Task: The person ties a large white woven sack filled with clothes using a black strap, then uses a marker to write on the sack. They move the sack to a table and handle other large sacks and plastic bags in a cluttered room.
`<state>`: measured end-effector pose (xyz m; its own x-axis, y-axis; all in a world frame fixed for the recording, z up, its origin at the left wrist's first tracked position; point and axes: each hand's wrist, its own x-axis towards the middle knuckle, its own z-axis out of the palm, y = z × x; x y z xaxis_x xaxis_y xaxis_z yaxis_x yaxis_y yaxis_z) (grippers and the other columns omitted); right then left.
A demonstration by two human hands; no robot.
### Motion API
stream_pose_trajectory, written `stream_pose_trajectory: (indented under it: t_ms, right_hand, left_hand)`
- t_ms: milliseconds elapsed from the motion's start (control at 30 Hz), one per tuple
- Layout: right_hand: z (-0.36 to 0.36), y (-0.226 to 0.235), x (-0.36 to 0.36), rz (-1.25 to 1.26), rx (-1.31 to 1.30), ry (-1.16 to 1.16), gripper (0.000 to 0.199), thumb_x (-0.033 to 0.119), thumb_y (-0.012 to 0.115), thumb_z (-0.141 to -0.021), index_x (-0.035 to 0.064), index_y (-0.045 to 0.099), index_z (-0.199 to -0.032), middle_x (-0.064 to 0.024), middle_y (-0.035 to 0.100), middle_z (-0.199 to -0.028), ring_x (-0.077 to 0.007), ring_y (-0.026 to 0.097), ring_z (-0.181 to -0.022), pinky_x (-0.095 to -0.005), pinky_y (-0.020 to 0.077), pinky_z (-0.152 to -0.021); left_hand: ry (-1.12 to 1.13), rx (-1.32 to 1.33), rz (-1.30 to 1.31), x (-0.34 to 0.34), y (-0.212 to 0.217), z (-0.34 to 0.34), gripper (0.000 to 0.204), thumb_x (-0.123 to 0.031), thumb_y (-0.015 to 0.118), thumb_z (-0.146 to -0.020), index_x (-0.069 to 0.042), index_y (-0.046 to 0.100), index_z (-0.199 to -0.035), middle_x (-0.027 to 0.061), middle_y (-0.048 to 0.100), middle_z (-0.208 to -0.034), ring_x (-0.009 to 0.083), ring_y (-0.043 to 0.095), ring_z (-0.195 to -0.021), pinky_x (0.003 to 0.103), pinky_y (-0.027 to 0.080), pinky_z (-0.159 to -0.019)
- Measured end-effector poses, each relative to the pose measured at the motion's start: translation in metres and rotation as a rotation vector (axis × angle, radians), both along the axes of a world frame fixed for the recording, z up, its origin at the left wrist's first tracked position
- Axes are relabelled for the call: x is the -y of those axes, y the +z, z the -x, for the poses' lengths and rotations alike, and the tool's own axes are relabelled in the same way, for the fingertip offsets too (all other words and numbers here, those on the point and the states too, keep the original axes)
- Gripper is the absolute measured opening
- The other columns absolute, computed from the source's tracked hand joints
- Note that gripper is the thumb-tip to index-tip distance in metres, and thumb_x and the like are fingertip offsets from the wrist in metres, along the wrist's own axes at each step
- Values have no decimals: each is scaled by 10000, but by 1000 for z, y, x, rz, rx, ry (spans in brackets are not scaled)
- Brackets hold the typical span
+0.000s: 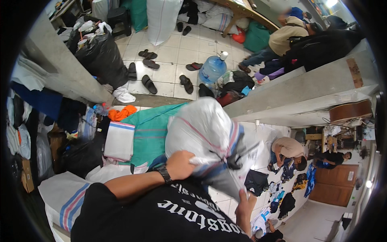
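Sack [195, 131] seems soft, slippery, surest by its tied neck [233, 162]; left grip [181, 165] and right grip [244, 205] clutch it

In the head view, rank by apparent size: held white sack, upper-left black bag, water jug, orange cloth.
1. White sack, enlarged by nearness to the camera
2. Black bag
3. Water jug
4. Orange cloth
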<state>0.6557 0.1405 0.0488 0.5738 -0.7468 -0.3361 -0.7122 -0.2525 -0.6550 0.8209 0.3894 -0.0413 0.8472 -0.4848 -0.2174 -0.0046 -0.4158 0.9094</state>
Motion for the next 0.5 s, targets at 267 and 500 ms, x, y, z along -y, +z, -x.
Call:
stream_pose_trajectory:
  t_ms: [267,500]
  right_hand:
    - [-242,-157,38,-174,292,497,397,319,711,-852,-41,620,-713,-33,555,-618,-109,446,-581,-345,350,-516]
    - [-561,-331,-7,-55,377,814,441,331,705,-836,-71,636,-669,-205,601,-596,-236,573,-526,-443,433,-558]
  left_hand:
    - [476,260,-126,-31,-92,-118,227,-215,702,-832,3,700,-898,232,662,-785,381,651,-737,411,487,-651]
    - [843,187,-440,-65,-240,-323,367,-385,674,-834,-24,702,-893,234,674,-880,418,647,-874,481,504,-731]
